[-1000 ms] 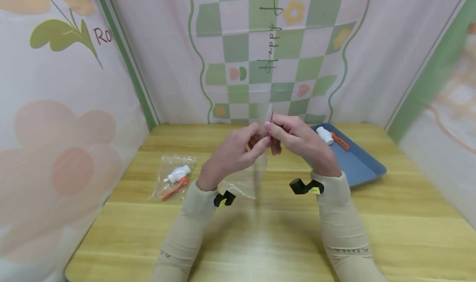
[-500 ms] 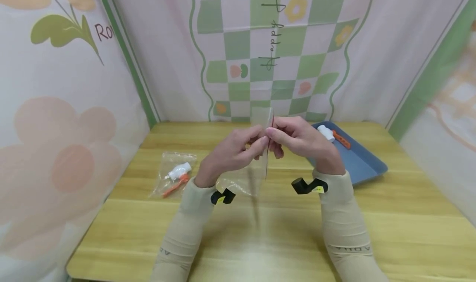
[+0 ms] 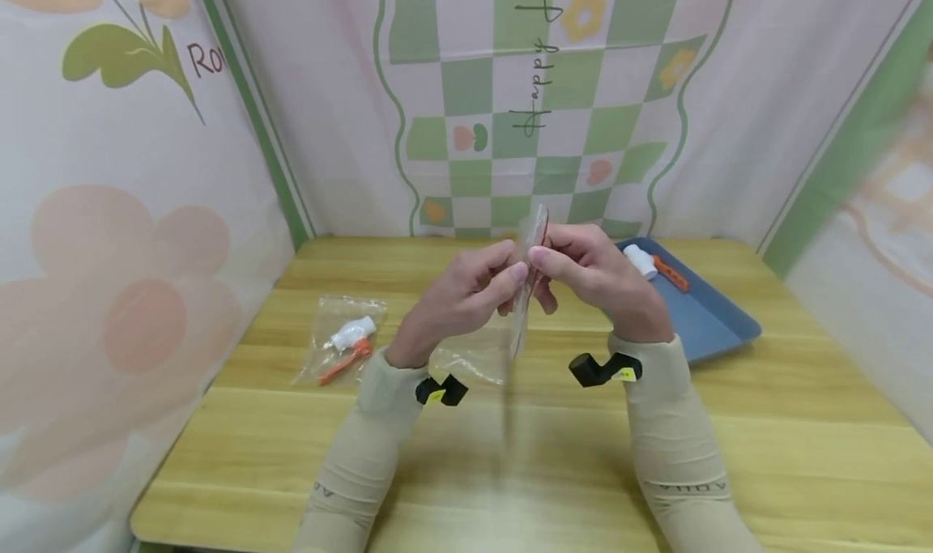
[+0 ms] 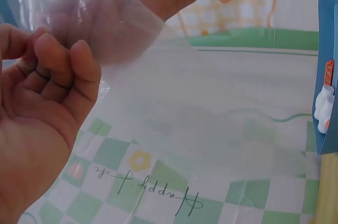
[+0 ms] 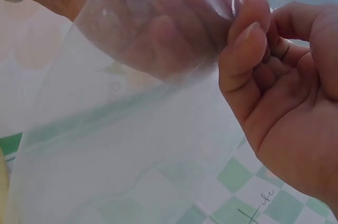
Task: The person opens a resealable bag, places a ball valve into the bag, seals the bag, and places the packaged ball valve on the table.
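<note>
Both hands hold up a clear zip bag (image 3: 538,233) with a red line along its top edge, above the middle of the table. My left hand (image 3: 462,290) pinches the bag near that edge between thumb and fingers. Just to the right, my right hand (image 3: 598,278) pinches the same edge. The bag's film (image 4: 185,92) hangs down flat in the left wrist view, and no object shows inside it. Through the film (image 5: 116,123) in the right wrist view, the other hand's fingers show blurred.
Left on the wooden table (image 3: 291,456) lies a clear bag (image 3: 313,350) with a white tube-like piece (image 3: 353,334) and an orange stick (image 3: 342,368). Another clear bag (image 3: 474,363) lies below the hands. A blue tray (image 3: 703,326) at right holds similar white (image 3: 640,261) and orange (image 3: 670,274) pieces.
The bag's top edge has tilted and shifted slightly right with the right hand. Both hands keep their pinch on it. The things on the table stay put.
</note>
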{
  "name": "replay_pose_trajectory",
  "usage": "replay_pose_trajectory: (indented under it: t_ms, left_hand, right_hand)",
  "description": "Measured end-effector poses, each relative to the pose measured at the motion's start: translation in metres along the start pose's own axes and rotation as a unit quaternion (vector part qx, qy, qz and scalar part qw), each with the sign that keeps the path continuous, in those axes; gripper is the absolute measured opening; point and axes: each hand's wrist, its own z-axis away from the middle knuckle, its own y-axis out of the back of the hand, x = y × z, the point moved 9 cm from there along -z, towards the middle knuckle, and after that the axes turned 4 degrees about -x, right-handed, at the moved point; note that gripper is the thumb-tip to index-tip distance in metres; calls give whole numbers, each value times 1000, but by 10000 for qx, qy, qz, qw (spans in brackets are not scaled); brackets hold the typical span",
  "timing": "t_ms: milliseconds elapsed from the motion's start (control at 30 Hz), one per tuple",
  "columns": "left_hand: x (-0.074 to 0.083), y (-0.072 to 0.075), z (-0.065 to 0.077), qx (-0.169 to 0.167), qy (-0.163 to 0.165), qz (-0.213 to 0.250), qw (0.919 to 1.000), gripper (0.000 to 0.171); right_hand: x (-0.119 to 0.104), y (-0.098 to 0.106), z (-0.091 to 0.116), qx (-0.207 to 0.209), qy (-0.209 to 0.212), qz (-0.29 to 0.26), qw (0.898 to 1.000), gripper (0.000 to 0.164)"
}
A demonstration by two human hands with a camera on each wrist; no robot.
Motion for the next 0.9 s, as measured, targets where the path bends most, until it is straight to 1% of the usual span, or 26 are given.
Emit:
replay_pose_trajectory:
  t_ms: [167,333,433,700,900]
  left_hand:
    - [4,0,-3,198,-113,232,9995,20]
    - [5,0,-4,342,-150,347,9987,24]
    - [5,-1,-3,356,-114,411,9985,24]
    - [9,-2,-1,308,-25,239,9992,22]
    - [7,-2,0,320,90,253,9991,22]
  right_hand:
    - [-4,0,-1,143,101,-325,9993,19]
    - [-8,0,-1,186,144,-396,9989,19]
    - [-9,-1,-1,148,217,-437,9987,18]
    - [-15,-5,-1,-29,627,-341,9974,19]
    - [-16,-7,-2,-29,572,-405,9975,17]
